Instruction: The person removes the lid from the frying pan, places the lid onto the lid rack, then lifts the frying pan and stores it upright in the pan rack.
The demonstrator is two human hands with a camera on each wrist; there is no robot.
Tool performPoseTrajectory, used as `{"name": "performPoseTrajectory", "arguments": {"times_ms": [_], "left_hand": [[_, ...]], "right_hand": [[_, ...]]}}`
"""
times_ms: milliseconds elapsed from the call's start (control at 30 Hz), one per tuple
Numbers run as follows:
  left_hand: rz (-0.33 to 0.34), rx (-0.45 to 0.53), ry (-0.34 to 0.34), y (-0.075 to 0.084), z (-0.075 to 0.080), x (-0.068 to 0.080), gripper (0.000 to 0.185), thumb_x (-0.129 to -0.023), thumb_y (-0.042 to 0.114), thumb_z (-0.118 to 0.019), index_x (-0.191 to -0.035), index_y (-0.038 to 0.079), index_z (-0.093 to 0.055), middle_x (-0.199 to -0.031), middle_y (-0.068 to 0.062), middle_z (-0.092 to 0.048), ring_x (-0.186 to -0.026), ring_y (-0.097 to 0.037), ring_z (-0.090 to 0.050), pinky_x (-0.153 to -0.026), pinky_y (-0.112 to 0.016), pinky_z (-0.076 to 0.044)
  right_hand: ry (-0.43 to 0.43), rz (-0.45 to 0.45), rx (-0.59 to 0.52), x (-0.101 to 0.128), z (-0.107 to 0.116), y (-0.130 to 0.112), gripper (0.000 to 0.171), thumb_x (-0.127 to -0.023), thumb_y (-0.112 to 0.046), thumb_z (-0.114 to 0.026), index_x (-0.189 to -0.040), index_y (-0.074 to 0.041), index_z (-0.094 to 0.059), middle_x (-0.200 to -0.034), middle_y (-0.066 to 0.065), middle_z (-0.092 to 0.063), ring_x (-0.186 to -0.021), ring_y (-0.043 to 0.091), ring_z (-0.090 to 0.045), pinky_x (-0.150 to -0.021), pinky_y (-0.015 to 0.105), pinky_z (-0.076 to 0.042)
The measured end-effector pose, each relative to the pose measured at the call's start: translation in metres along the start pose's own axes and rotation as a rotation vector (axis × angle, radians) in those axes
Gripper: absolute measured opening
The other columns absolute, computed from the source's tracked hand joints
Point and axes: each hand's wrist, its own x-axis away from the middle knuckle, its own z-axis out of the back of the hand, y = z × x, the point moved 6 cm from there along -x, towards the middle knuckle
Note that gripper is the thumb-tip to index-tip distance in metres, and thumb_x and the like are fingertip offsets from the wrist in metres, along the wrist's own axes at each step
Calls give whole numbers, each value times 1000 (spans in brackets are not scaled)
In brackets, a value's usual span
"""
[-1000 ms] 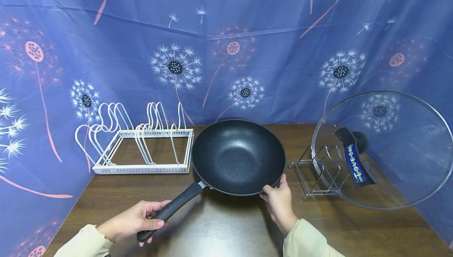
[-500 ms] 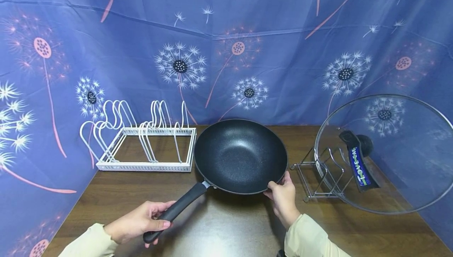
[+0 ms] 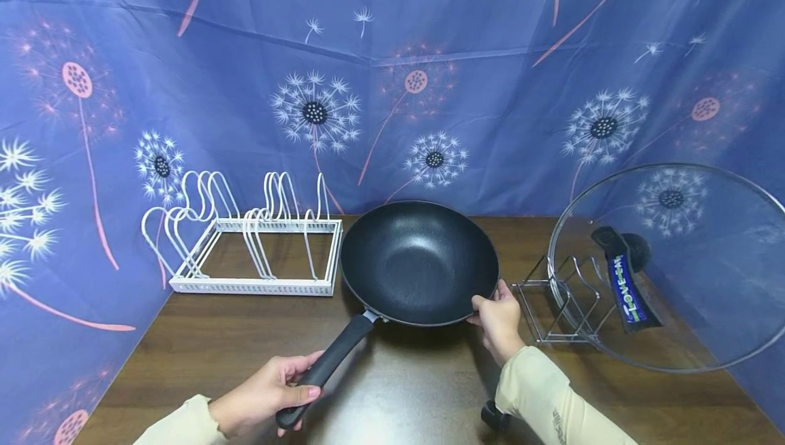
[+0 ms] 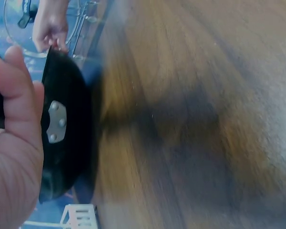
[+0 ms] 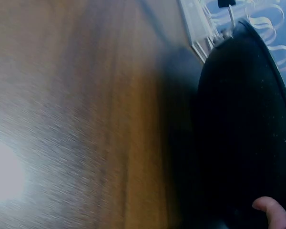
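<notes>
A black wok (image 3: 420, 264) with one long black handle (image 3: 340, 353) is in the middle of the head view, its inside facing up and toward me. My left hand (image 3: 270, 390) grips the handle near its end, thumb on top. At the wok's near right rim, my right hand (image 3: 499, 322) pinches the edge, thumb inside and fingers beneath. In the left wrist view the wok's underside (image 4: 69, 157) and a riveted metal bracket (image 4: 57, 121) show close over the table. The right wrist view has the wok's dark outer side (image 5: 243, 129) and one fingertip (image 5: 271, 210).
A white rack (image 3: 251, 287) with several looped dividers stands left of the wok. To the right, a small chrome wire rack (image 3: 561, 338) holds an upright glass lid (image 3: 705, 295) with a black handle (image 3: 625, 281). A blue dandelion cloth (image 3: 490, 111) hangs behind the wooden table (image 3: 392, 390).
The wok has shifted slightly away from me and right, its handle swinging rightward with my left hand. My right hand has moved forward with the rim. The head view has shifted a little.
</notes>
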Motion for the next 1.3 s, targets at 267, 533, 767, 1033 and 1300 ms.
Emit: {"name": "performPoseTrajectory", "arguments": {"times_ms": [267, 533, 767, 1033, 1300], "left_hand": [[26, 8, 80, -1, -14, -13, 65, -96, 7, -55, -142, -16, -17, -90, -11, -61, -54, -10, -60, -41, -17, -43], [97, 109, 134, -10, -33, -26, 76, -92, 8, -61, -148, -8, -12, -109, -16, -60, -53, -16, -59, -40, -20, -44], [112, 160, 150, -13, -43, -33, 82, -91, 10, -64, -150, -4, -9, -115, -19, -57, -56, -19, -60, -42, -24, -46], [72, 222, 70, -15, -62, -43, 81, -91, 7, -62, -148, -8, -6, -113, -18, -59, -69, -13, -55, -54, -26, -51], [-2, 285, -23, -16, -82, -54, 78, -93, 3, -57, -146, -12, -1, -107, -17, -63, -68, -10, -63, -54, -22, -52]], "right_hand": [[1, -22, 31, -26, 1, -3, 85, -73, 16, -40, -149, 7, -3, -152, 29, -10, -130, 40, -33, -53, 25, -54], [-30, -32, 46, -38, -2, -3, 77, -82, 13, -41, -149, 7, -4, -154, 26, -11, -138, 37, -22, -88, 42, -43], [-36, 6, -3, -35, -1, -3, 70, -84, 12, -37, -147, 11, -5, -150, 31, -18, -136, 40, -27, -98, 47, -34], [-29, 16, -10, -26, 3, -1, 72, -85, 11, -37, -149, 6, -4, -152, 30, -13, -138, 39, -22, -103, 48, -29], [-157, -62, -94, 16, -24, 14, 68, -85, 8, -40, -146, 8, -10, -123, 27, -44, -99, 18, -59, -73, 28, -55]]}}
